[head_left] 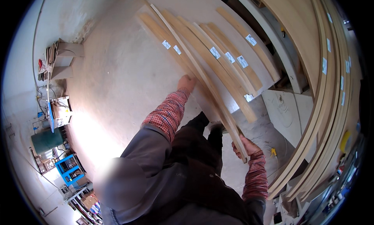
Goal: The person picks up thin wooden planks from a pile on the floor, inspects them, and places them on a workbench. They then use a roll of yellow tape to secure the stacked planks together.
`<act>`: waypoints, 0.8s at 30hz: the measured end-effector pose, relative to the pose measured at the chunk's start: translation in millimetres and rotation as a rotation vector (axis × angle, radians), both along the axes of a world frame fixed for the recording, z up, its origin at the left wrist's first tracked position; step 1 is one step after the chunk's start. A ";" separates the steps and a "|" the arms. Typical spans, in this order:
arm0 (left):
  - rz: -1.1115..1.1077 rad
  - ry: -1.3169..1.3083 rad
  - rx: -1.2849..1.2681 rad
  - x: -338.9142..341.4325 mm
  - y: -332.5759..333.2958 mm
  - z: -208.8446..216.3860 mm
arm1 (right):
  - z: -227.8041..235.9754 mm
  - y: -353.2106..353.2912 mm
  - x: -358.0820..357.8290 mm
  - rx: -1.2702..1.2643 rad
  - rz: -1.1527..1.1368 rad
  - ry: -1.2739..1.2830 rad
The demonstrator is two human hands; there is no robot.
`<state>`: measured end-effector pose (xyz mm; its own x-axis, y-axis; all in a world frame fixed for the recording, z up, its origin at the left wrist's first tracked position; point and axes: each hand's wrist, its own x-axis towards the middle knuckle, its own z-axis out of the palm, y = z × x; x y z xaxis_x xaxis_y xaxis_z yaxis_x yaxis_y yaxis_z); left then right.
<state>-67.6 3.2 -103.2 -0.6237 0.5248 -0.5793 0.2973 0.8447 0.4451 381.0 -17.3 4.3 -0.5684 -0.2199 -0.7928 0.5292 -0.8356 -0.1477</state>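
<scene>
Clasping a wooden plank (pixel 221 105) by its near end in right hand (pixel 249 145), pointing its long axis away leftward; cannot tell grip of left hand (pixel 187 83).

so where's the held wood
In the head view, the wood slants from near the top down to the right hand, passing just right of the left hand.

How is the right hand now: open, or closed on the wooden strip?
Closed: the right hand curls around the near end of the wooden strip.
</scene>
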 end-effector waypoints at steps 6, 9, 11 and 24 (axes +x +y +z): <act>0.096 -0.019 0.124 -5.7 2.5 13.6 | 1.1 -3.0 -1.5 -0.068 -0.027 0.005; 0.428 -0.321 0.339 0.9 13.8 34.6 | -0.5 -0.1 2.0 -0.041 -0.056 0.089; 0.616 -0.527 0.403 11.5 33.8 36.7 | 4.8 -6.0 2.0 0.092 -0.016 0.173; 0.554 -0.456 0.745 -11.6 27.6 7.3 | 9.4 6.4 -13.7 0.793 0.025 -0.107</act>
